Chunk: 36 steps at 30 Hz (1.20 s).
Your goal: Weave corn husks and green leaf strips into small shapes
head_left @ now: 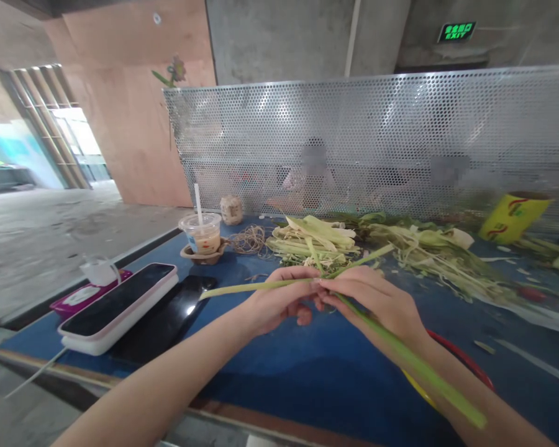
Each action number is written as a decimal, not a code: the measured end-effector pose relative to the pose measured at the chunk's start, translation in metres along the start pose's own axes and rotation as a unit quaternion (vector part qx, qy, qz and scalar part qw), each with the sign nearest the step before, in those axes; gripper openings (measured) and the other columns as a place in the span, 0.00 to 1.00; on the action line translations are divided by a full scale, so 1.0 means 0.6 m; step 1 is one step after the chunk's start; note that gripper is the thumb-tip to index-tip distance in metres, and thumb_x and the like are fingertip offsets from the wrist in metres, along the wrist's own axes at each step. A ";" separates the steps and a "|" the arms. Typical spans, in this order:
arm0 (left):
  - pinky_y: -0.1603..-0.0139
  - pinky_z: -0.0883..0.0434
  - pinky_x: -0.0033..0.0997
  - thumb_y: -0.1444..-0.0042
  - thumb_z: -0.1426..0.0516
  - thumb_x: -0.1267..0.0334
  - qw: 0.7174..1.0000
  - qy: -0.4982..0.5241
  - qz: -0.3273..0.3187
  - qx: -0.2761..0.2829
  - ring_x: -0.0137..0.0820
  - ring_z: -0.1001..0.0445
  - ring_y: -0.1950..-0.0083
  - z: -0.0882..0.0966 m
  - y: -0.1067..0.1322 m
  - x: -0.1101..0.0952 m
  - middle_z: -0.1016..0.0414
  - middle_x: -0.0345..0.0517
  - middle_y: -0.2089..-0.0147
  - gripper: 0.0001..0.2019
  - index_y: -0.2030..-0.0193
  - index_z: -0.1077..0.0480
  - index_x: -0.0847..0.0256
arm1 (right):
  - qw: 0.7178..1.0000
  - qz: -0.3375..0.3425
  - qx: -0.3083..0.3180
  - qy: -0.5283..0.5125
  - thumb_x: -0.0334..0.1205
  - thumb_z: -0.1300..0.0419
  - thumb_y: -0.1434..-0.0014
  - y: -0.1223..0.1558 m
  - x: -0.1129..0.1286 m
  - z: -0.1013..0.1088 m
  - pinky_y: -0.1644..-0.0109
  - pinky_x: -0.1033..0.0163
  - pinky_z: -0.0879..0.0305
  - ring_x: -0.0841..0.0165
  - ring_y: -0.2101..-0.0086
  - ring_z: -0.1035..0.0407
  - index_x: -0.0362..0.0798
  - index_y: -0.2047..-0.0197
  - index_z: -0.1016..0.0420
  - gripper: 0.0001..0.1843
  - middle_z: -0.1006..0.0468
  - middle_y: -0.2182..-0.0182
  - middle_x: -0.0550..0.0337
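Observation:
Both hands meet above the blue table, their fingertips pinched together where several narrow green husk strips cross. My left hand is closed on the crossing from the left; a pale strip sticks out over its thumb. From the other side my right hand grips the same spot with thumb and fingers. A long green strip trails from the crossing over my right wrist and forearm. Shorter ends point up and away, one being a strip behind the right hand. The fingertips partly hide how the strips are joined.
Beyond the hands lies a pile of pale husks, with more husks rightward. A drink cup, twine, a phone and a black tablet-like slab are left. A perforated metal screen stands behind.

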<state>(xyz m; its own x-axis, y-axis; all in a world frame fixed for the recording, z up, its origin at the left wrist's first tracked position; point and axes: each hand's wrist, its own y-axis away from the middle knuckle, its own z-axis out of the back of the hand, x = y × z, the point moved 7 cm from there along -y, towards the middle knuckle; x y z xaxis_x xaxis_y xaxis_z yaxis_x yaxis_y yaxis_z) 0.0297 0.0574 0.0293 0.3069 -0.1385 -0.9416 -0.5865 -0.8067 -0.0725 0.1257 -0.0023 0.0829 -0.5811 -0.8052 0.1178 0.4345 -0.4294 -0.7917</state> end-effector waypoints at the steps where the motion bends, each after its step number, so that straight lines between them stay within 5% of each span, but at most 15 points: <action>1: 0.86 0.41 0.18 0.58 0.37 0.61 1.000 0.016 0.017 0.003 0.22 0.34 0.80 -0.002 0.000 0.005 0.30 0.40 0.79 0.11 0.70 0.31 0.66 | 1.000 -0.005 -0.001 -0.019 0.32 0.45 0.44 0.001 -0.001 0.000 0.60 0.63 0.36 0.68 0.65 0.31 0.53 0.55 0.30 0.13 0.25 0.67 0.58; 5: 0.87 0.43 0.15 0.55 0.39 0.60 1.000 0.004 0.024 0.001 0.21 0.32 0.83 -0.004 0.000 0.006 0.28 0.42 0.78 0.11 0.72 0.32 0.67 | 0.999 -0.016 0.002 -0.034 0.34 0.44 0.44 0.006 -0.004 -0.003 0.61 0.62 0.35 0.68 0.64 0.31 0.54 0.54 0.32 0.14 0.25 0.65 0.58; 11: 0.92 0.41 0.17 0.50 0.43 0.62 0.999 -0.044 0.013 0.005 0.37 0.23 0.72 -0.001 0.002 -0.004 0.23 0.51 0.73 0.09 0.71 0.32 0.68 | 0.997 0.048 -0.006 0.067 0.35 0.43 0.46 0.001 0.002 0.014 0.57 0.58 0.40 0.66 0.62 0.33 0.54 0.62 0.26 0.08 0.24 0.67 0.59; 15: 0.89 0.35 0.20 0.52 0.42 0.64 0.997 -0.072 0.011 -0.011 0.42 0.23 0.65 0.006 0.003 -0.008 0.23 0.59 0.66 0.10 0.67 0.30 0.71 | 0.997 -0.012 0.042 0.058 0.38 0.44 0.45 -0.010 -0.015 0.015 0.53 0.53 0.44 0.62 0.55 0.34 0.53 0.65 0.26 0.05 0.26 0.56 0.57; 19: 0.88 0.35 0.19 0.54 0.41 0.63 0.996 -0.081 0.006 -0.039 0.41 0.23 0.67 0.014 0.004 -0.014 0.23 0.56 0.68 0.11 0.66 0.30 0.71 | 0.995 -0.068 0.067 -0.003 0.40 0.45 0.44 -0.010 -0.025 0.003 0.53 0.56 0.42 0.64 0.58 0.31 0.53 0.64 0.28 0.06 0.24 0.59 0.58; 27: 0.87 0.37 0.18 0.62 0.36 0.68 0.994 -0.016 0.009 -0.112 0.30 0.25 0.75 0.026 0.002 -0.016 0.24 0.47 0.72 0.12 0.68 0.28 0.68 | 0.998 -0.023 0.044 0.039 0.35 0.44 0.44 -0.004 -0.012 -0.008 0.54 0.54 0.42 0.64 0.58 0.32 0.56 0.61 0.26 0.09 0.27 0.61 0.57; 32: 0.88 0.40 0.17 0.61 0.36 0.70 0.994 -0.035 0.004 -0.100 0.28 0.26 0.76 0.025 0.001 -0.017 0.25 0.46 0.76 0.11 0.67 0.28 0.70 | 0.988 -0.122 0.033 -0.084 0.38 0.42 0.47 -0.007 -0.029 -0.001 0.59 0.61 0.35 0.67 0.62 0.31 0.52 0.66 0.24 0.05 0.27 0.64 0.57; 36: 0.87 0.36 0.18 0.60 0.37 0.71 0.994 -0.072 -0.014 -0.085 0.29 0.25 0.75 0.022 0.001 -0.020 0.24 0.48 0.74 0.12 0.65 0.27 0.71 | 0.934 -0.299 0.033 -0.191 0.42 0.41 0.48 0.010 -0.067 -0.012 0.62 0.60 0.32 0.65 0.63 0.29 0.51 0.69 0.25 0.06 0.24 0.66 0.58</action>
<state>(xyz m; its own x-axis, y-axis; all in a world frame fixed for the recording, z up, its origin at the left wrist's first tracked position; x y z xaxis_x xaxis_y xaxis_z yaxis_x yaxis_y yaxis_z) 0.0159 0.0662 0.0361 0.2044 -0.0415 -0.9780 -0.4410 -0.8959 -0.0541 0.1466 0.0304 0.0694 -0.4514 -0.4951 0.7424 0.1591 -0.8633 -0.4790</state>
